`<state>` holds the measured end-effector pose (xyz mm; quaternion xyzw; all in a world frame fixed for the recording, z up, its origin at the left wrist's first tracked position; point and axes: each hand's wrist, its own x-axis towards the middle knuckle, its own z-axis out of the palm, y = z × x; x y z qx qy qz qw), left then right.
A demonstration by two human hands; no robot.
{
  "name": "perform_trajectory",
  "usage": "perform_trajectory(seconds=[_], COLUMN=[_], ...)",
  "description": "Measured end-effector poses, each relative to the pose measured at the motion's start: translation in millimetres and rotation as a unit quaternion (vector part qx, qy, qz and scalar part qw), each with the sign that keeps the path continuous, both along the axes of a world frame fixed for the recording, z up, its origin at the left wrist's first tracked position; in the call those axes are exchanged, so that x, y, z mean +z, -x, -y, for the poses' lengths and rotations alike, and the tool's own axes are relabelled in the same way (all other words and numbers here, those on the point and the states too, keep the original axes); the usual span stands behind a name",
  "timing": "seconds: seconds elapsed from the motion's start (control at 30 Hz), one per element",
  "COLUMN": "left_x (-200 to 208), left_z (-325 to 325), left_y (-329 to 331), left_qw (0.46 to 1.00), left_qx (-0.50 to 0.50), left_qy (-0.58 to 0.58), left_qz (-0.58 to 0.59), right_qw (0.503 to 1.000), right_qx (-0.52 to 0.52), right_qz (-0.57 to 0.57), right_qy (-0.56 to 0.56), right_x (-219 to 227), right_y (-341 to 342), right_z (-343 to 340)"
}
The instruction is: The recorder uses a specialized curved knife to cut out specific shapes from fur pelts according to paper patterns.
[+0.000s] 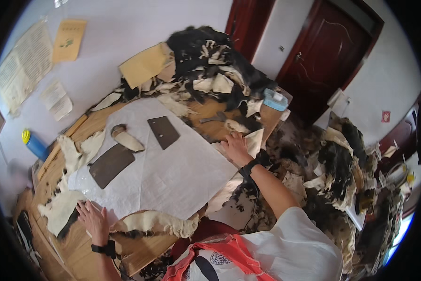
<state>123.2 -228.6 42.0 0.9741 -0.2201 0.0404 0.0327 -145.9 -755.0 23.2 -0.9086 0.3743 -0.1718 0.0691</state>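
Note:
A large white sheet (173,173) lies spread over the table, with pale hide (159,224) edged in dark fur showing from under its near side. My left hand (94,220) rests at the sheet's near-left corner, fingers spread, by a cream hide scrap (63,210). Farther right, my right hand (237,149) lies on pale hide at the sheet's right edge, its fingers stretched out and holding nothing I can see. On the sheet are two flat dark-brown pieces, a larger rectangle (111,166) and a smaller one with small holes (163,132). A small cream and dark scrap (128,140) lies between them.
Black and white fur scraps (206,61) are heaped at the table's back, with a yellow sheet (145,64). A grey tool (213,118) lies near them. A blue box (275,99) stands at the far corner, a blue can (35,144) at left. More hides (339,164) pile up right.

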Motion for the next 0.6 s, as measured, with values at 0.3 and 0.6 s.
perform_trajectory(seconds=[0.3,0.6], left_x=[-19.0,-14.4], left_z=[15.5,23.0], left_y=[-2.8,-6.8], left_qw=[0.988,0.986], left_qx=[-0.091,-0.087], left_qy=[-0.03,-0.037], left_qz=[-0.117,-0.136], right_qw=[0.992,0.978], right_qx=[0.012,0.053], right_qz=[-0.034,-0.007], right_qy=[0.121,-0.199], right_x=[-8.9,28.4], right_y=[36.8,23.9], right_z=[21.6,-43.7])
